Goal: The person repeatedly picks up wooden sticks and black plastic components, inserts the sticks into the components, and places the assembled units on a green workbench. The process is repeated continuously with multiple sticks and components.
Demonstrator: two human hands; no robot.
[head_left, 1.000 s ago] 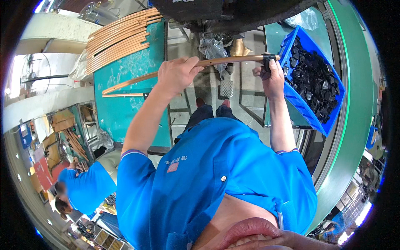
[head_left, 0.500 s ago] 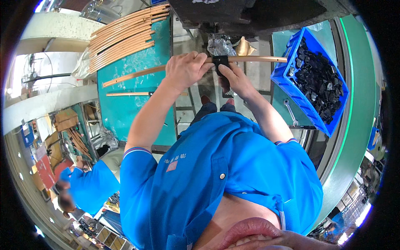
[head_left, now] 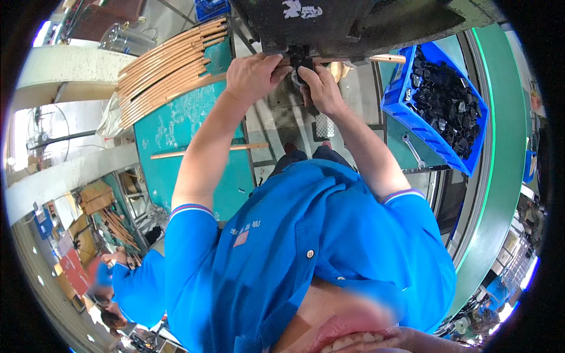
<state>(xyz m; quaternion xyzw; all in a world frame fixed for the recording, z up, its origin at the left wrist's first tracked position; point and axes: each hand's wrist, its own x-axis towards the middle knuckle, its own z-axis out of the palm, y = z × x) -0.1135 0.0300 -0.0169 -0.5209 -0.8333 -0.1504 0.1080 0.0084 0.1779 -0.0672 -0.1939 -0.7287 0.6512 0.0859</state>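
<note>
A long copper-coloured tube [head_left: 387,59] runs crosswise at the edge of a dark machine [head_left: 365,26], which hides part of its right half. My left hand [head_left: 252,77] is closed round the tube, left of a black plastic bracket [head_left: 303,62] fitted on it. My right hand [head_left: 323,91] pinches this bracket from the near side, thumb on top; its other fingers are partly hidden. Bracket and tube are up against the machine's lower front. The tube's left part passes behind my left hand toward a stack of similar tubes [head_left: 168,59].
Another tube [head_left: 170,155] lies on the green table [head_left: 176,176] at left, partly behind my forearm. At right, a blue bin [head_left: 426,136] holds many black brackets [head_left: 444,106], with a wrench [head_left: 413,151] beside it. A perforated metal plate [head_left: 323,126] lies below. A co-worker [head_left: 138,288] is at lower left.
Both hands have moved forward with the tube and bracket, from open view to the machine's edge. The machine now covers part of the tube's right side.
</note>
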